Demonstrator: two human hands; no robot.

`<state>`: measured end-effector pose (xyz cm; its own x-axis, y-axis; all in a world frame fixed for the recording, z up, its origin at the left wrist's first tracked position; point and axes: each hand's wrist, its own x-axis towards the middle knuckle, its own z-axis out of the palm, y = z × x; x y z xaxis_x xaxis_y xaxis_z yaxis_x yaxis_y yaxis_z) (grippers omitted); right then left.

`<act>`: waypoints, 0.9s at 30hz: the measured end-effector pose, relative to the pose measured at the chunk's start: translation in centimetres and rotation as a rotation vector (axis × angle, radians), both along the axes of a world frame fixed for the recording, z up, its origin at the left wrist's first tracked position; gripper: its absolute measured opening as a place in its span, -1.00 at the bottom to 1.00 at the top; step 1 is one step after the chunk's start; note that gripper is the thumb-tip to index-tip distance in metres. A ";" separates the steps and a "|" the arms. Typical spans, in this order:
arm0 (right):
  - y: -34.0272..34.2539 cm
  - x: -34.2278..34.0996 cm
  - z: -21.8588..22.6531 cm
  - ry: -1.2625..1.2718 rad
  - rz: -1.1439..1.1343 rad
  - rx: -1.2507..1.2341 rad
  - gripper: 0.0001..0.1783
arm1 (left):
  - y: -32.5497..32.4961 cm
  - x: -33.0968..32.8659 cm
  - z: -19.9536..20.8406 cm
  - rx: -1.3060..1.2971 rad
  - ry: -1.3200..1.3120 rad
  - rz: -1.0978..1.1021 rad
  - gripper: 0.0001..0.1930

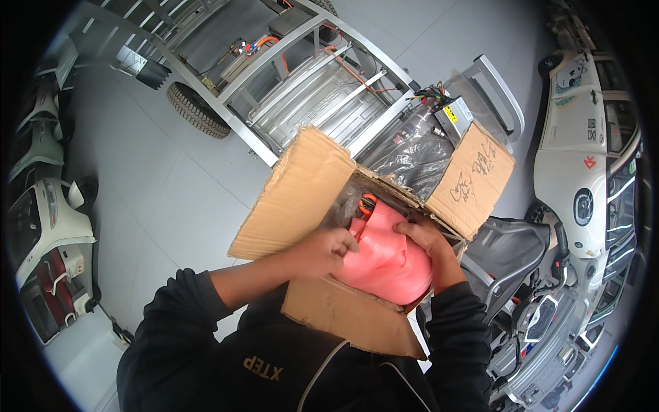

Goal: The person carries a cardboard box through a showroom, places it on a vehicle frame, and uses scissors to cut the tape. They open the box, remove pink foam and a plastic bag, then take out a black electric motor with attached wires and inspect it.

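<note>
The pink bundle [386, 261] sits inside the open box [350, 312], with orange cable [368, 203] showing at its far end. Your left hand [331, 248] has its fingers curled at the bundle's left side; I cannot tell whether that grip pinches it. Your right hand [427, 235] lays its thumb on the bundle, fingers hidden, so its grip is unclear too.

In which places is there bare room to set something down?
Bare grey floor lies between the left white vehicle, the tyre and the cardboard box; more between the silver frame and right white car. The box is crowded: pink wrapping, left hand, right hand.
</note>
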<state>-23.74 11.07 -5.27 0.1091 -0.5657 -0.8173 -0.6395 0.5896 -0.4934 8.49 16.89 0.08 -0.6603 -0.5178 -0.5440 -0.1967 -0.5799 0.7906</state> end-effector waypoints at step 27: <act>3.0 5.9 10.1 0.183 0.505 -0.390 -0.07 | 0.1 -0.7 0.1 -0.320 -0.064 -0.126 -0.56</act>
